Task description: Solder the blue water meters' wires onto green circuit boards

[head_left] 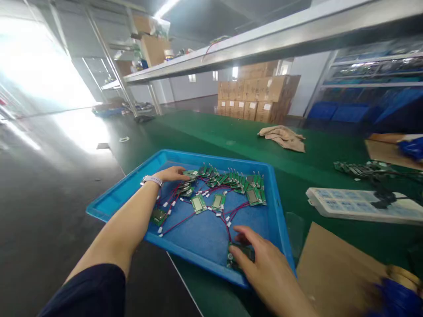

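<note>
A shallow blue tray (pixel 277 220) holds several green circuit boards (pixel 233 179), many crowded in a row along its far side. Red leads with white plugs run from them. My left hand (pixel 172 173), a band on its wrist, reaches over the tray with its fingers closed at a circuit board (pixel 190 173) at the row's left end; its fingertips are partly hidden. Near the tray's front right corner, my right hand (pixel 259 259) has thumb and fingers about another circuit board (pixel 243 253), partly covering it. Two boards with pale screens (pixel 198 204) lie face up mid-tray.
On the green table (pixel 211 136) lie a crumpled cloth (pixel 283 137), a white compartment box (pixel 350 203), a cardboard sheet (pixel 337 268) and more boards (pixel 358 168) at right. A metal shelf (pixel 231 48) crosses overhead. Stacked cartons (pixel 257 94) stand behind.
</note>
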A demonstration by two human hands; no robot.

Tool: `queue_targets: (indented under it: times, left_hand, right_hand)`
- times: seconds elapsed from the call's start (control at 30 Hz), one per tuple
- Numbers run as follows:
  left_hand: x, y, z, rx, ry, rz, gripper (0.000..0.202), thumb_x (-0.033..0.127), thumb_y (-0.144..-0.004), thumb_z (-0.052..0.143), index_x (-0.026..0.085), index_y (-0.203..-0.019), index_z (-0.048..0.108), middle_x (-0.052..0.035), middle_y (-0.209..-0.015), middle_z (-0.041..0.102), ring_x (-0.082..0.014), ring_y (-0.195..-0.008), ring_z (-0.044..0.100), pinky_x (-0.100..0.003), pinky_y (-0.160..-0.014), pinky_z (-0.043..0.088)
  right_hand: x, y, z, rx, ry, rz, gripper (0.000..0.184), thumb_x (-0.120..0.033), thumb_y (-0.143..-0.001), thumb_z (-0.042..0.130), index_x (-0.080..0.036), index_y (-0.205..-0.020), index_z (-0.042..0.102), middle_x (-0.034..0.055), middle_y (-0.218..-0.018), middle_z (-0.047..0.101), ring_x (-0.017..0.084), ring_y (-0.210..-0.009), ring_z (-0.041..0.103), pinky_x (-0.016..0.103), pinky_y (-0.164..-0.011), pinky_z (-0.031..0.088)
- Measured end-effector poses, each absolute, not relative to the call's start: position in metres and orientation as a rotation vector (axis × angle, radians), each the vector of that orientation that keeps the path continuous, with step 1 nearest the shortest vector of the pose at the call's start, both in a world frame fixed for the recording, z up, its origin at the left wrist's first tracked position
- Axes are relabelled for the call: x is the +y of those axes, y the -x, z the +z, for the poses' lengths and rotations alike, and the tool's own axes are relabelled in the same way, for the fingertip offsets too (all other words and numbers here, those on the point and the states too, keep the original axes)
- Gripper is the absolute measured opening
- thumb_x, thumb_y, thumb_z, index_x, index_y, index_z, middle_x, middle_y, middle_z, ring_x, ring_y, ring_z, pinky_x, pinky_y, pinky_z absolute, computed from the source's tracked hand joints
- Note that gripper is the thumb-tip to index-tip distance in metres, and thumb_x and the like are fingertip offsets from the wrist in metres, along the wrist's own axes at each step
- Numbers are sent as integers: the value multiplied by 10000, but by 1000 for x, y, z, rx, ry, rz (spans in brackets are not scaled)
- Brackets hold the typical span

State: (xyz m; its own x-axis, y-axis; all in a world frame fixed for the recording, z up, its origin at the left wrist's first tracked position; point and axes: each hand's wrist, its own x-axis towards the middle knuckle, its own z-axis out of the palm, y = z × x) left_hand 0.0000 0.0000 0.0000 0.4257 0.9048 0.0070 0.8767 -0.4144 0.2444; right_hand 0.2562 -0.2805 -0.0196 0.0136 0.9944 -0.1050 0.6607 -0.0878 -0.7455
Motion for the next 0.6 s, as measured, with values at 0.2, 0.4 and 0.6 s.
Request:
queue_targets:
  times: [0.2, 0.4, 0.6]
  left_hand:
    - [-34, -60, 13, 1276, -2668, 344, 414, 393, -900, 557, 161, -1241, 516, -94, -1252, 577, -231, -1119, 569, -438, -970, 451]
    - [-101, -170, -17, 825, -2892, 278, 620, 544, -789, 630, 185, -1276, 498, -72, -1266, 594, -227, -1165, 540, -321, -1009, 409]
    - [-112, -223, -44, 995, -3011, 252, 673, 615, -752, 630, 97, -1168, 523, -147, -1113, 600, -292, -1047, 559, -458, -915, 436]
  right_hand:
    - [-282, -256, -12, -1704, 1765, 857, 207, -372, -883, 501, -278, -1054, 569, 3, -1026, 655, 220, -984, 605, 376, -850, 419]
    - [-282, -256, -6, -1687, 1745, 870, 160, -337, -890, 509, -266, -1010, 586, 6, -1003, 663, 211, -967, 610, 342, -829, 404]
    - [-283, -256, -7, -1650, 1710, 859, 139, -316, -884, 529, -257, -994, 590, 0, -986, 669, 197, -950, 613, 313, -815, 402]
